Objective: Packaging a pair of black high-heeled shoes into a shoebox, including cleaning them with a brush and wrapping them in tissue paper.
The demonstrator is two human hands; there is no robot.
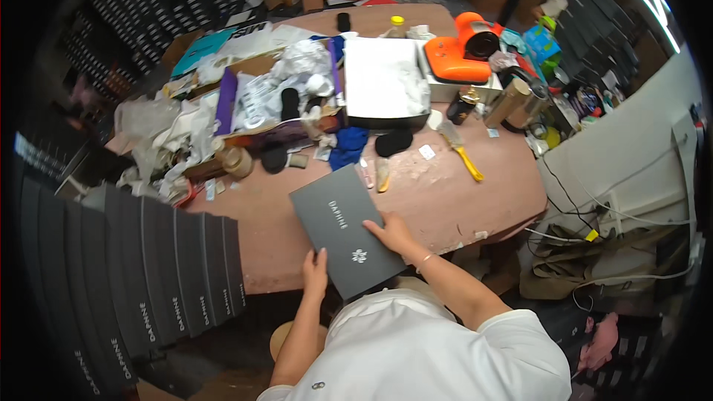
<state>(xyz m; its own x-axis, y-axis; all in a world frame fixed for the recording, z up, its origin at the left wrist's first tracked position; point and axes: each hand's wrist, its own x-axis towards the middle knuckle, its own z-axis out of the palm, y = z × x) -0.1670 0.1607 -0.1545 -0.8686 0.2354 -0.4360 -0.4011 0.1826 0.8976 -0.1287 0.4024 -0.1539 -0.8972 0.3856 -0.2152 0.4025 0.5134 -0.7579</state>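
Observation:
A dark grey shoebox [334,234] with pale lettering and a flower-like emblem on its lid lies at a slant in front of me. Its far part is over the table's near side and its near end reaches my body. Along its left edge, my left hand [315,270] is closed round the side. On the opposite edge my right hand [396,235] grips it, thumb on the lid and the other fingers mostly hidden. Beyond the box's far end lie a small yellow-handled brush [382,176] and a crumpled blue cloth [349,148].
A tall stack of dark grey shoeboxes [163,267] stands at my left. Across the pinkish table [438,212] are an open box of white paper [382,78], a purple-edged box with plastic bags [225,104], a yellow-handled brush [468,160] and an orange machine [457,59].

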